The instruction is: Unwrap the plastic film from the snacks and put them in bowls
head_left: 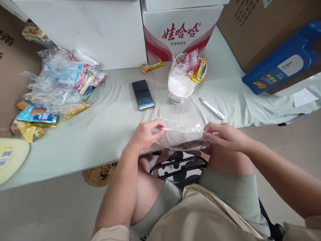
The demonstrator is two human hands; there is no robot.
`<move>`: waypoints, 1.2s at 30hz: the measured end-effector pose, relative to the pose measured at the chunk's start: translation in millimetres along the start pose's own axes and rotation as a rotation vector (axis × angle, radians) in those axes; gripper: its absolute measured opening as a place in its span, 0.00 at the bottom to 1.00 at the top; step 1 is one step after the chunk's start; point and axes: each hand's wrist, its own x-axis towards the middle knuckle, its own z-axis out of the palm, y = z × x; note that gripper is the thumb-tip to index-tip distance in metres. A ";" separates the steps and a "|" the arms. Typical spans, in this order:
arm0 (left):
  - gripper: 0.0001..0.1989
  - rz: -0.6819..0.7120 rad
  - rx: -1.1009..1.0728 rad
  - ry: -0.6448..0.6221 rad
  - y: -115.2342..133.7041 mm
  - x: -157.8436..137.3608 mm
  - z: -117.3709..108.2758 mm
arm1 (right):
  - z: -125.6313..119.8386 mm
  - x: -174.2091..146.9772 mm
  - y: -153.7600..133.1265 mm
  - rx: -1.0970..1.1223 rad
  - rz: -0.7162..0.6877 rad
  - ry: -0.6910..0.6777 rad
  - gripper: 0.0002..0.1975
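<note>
Plastic bag (182, 136) hangs around the surface's (110, 113) front edge, left hand (147, 134) and right hand (223, 135) pinching opposite ends, I'd guess to keep it taut. Phone (142, 94), cup (179, 98) and white pen-like thing (212, 108) crowd me ahead; more room left, before the snack pile (67, 75).

On the bench (107, 134), a phone (143, 94) is lying between the near and far edges, a red-and-white carton (180, 31) is standing towards the far edge, and a blue bottle (276, 63) is resting towards the right edge.
</note>
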 end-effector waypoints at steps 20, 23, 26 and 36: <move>0.32 -0.297 -0.942 0.215 -21.9 28.9 -10.2 | 44.4 94.5 -52.6 0.574 0.116 -0.048 0.11; 0.35 -0.366 -0.968 0.016 -22.3 28.6 -1.5 | 48.9 97.2 -52.2 0.591 0.297 0.339 0.12; 0.22 -0.416 -0.872 -0.093 -17.8 30.6 11.3 | 52.8 96.1 -47.6 0.626 0.328 0.303 0.16; 0.23 -0.264 -0.926 -0.145 -1.2 5.0 2.5 | 36.8 41.1 -47.8 0.725 0.024 0.111 0.28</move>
